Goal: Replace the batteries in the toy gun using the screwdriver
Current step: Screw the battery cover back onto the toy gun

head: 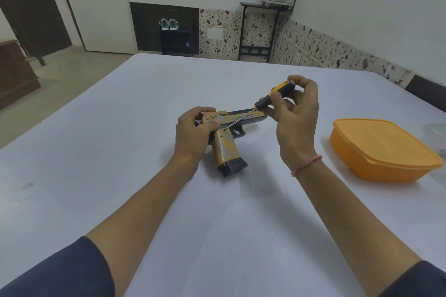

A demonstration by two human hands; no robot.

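An orange and black toy gun [226, 149] lies on its side in the middle of the white table [144, 103], barrel pointing right, grip toward me. My left hand [193, 132] grips its rear end, thumb pressed on the side. My right hand [294, 118] holds a screwdriver [268, 101] with a black and yellow handle, fingers pinched around the handle. The thin metal shaft slants down to the left and its tip touches the gun's side at the top of the grip, near the trigger. No batteries are in sight.
A closed orange plastic box [383, 149] stands on the table to the right of my right hand. Something pale and blurred lies at the far right edge [436, 130]. Beyond the table are a door, a shoe rack and a small stand with a printer.
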